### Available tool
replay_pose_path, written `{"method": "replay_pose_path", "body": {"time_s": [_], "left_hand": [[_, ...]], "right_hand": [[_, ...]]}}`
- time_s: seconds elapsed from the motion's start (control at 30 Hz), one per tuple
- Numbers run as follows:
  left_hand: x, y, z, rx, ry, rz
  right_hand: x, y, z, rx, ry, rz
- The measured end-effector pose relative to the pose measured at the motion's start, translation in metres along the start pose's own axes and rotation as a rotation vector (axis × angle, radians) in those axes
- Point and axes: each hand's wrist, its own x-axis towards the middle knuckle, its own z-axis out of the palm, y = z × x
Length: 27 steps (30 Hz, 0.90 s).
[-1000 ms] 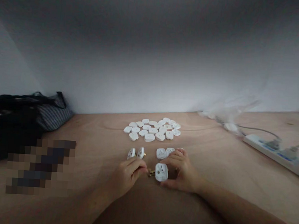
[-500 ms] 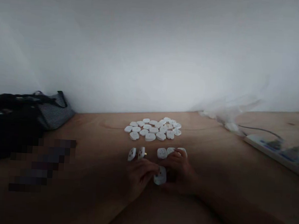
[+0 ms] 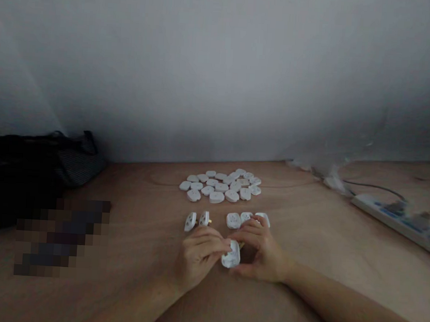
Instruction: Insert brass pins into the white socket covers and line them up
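Between my hands, low in the middle of the head view, is a white plug with its hollow-looking face toward me and a brass pin at its right side. My left hand is closed, thumb and fingertips at the plug's left and upper edge. My right hand curves around the plug's right side, thumb at the lower edge, fingers hiding its upper right. Just beyond my left hand stand two white plug parts with brass pins. Past my right fingers lie white plug covers, partly hidden.
A cluster of white plug pieces lies farther back on the wooden table. Clear plastic wrap and a power strip with cables are at right. A black bag and a blurred-out dark object are at left.
The plug has turned slightly between my hands, and a brass pin now shows at its right. Both hands stay nearly in place. The table and hands look brighter.
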Motion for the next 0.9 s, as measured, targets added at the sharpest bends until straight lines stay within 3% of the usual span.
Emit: {"method": "replay_pose_path", "body": {"time_s": [0.13,0.47,0.7,0.8,0.9], "left_hand": [[0.002,-0.002,0.001,0.049,-0.009,0.008],[-0.003,-0.005,-0.012,0.340,-0.086,0.227],[-0.004,-0.007,-0.017,0.414,-0.152,0.258],[-0.004,-0.006,-0.017,0.361,-0.189,0.200],[-0.005,-0.005,-0.015,0.280,-0.234,0.040]], "right_hand": [[-0.001,0.001,0.001,0.006,-0.001,0.005],[-0.001,0.001,-0.003,-0.006,0.005,0.023],[-0.001,0.002,-0.004,0.016,0.041,0.007],[-0.001,0.002,-0.005,0.000,0.027,-0.001],[-0.001,0.003,-0.005,-0.012,0.034,-0.021]]}}
